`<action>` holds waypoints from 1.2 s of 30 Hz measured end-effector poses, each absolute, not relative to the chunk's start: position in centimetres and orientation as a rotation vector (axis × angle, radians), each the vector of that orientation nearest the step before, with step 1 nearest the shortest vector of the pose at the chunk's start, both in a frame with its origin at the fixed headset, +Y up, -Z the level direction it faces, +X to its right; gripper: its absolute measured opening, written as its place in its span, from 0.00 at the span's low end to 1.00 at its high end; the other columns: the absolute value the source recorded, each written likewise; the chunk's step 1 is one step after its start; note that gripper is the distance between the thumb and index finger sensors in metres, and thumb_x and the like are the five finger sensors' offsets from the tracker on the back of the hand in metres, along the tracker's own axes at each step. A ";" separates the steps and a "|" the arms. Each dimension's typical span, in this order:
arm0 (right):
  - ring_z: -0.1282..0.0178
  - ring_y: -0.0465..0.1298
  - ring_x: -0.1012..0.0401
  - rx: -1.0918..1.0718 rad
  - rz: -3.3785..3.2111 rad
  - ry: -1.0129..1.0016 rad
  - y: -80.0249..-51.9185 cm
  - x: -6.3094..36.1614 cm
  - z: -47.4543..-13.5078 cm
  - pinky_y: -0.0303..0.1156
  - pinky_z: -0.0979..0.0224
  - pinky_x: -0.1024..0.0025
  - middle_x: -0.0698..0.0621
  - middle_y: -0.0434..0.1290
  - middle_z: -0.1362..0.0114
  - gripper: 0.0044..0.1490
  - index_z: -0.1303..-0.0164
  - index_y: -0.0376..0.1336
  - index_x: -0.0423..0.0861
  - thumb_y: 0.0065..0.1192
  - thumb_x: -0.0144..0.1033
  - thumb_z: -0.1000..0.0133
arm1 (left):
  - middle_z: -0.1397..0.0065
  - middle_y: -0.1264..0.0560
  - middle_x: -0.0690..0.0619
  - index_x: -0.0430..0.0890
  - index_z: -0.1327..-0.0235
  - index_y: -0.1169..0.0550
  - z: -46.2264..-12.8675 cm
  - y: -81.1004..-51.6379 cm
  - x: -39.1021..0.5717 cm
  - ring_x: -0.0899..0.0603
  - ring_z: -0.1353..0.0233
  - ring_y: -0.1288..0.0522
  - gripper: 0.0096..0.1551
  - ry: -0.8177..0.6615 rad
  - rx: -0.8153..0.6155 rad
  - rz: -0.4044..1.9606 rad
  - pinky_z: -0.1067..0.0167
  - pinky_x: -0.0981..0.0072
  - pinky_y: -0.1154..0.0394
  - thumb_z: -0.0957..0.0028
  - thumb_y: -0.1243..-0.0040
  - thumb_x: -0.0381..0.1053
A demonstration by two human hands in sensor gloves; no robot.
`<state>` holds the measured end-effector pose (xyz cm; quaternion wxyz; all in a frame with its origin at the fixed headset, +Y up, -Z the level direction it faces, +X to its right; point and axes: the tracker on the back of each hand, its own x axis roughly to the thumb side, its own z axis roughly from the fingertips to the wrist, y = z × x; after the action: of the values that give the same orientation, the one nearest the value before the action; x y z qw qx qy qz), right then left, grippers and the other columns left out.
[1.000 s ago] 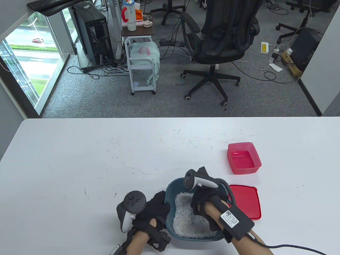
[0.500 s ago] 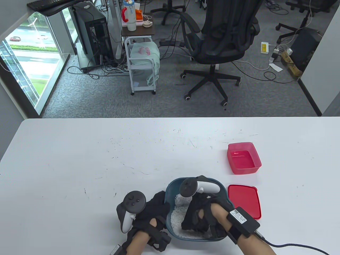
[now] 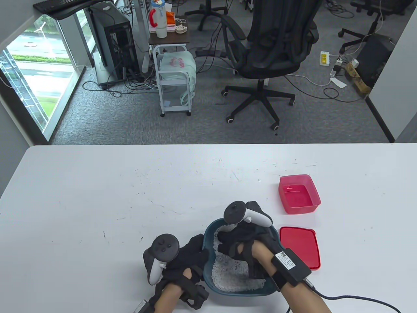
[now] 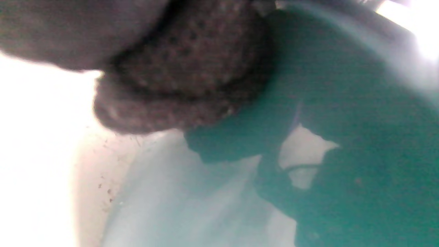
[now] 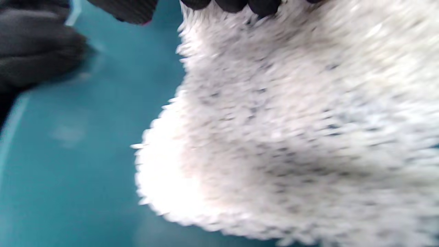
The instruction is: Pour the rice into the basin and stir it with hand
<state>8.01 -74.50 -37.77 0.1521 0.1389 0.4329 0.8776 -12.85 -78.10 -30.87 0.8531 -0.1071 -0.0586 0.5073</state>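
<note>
The right hand (image 3: 242, 243) covers the far half of the teal basin (image 3: 208, 236), its fingers hidden in the table view; whether they are curled cannot be told. The right wrist view shows blurred rice (image 5: 291, 137) heaped inside. The left hand (image 3: 189, 256) grips the basin's left rim on the surface (image 3: 97, 202). The red box (image 3: 299, 194) holds nothing.

Black gloves (image 3: 242, 249) – white-handled trackers (image 3: 257, 217)
</note>
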 end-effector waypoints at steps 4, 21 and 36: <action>0.34 0.67 0.36 0.243 2.850 1.307 -74.5 8.6 -37.0 0.66 0.39 0.36 0.31 0.63 0.30 0.44 0.35 0.58 0.33 0.59 0.45 0.56 | 0.35 0.23 0.30 0.33 0.30 0.28 -30.8 -78.1 -12.8 0.50 0.80 0.10 0.37 -0.112 -0.222 1.074 0.87 0.69 0.11 0.51 0.34 0.48; 0.61 0.85 0.35 0.665 2.268 1.602 -76.4 6.4 -34.1 0.78 0.60 0.40 0.27 0.85 0.53 0.42 0.54 0.74 0.24 0.63 0.46 0.61 | 0.35 0.22 0.31 0.34 0.31 0.28 -30.6 -78.1 -12.8 0.50 0.81 0.10 0.37 -0.075 -0.211 1.076 0.88 0.70 0.11 0.51 0.34 0.48; 0.31 0.65 0.38 0.478 2.324 1.164 -74.8 6.9 -38.2 0.62 0.35 0.36 0.34 0.62 0.28 0.42 0.33 0.55 0.35 0.57 0.42 0.55 | 0.35 0.23 0.30 0.33 0.30 0.29 -30.6 -78.0 -12.6 0.49 0.80 0.09 0.37 -0.123 -0.224 1.063 0.87 0.69 0.10 0.51 0.34 0.47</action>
<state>6.93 -74.79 -38.19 0.2469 0.1752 0.4269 0.8521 -12.65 -78.03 -30.58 0.8542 -0.1065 -0.0586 0.5055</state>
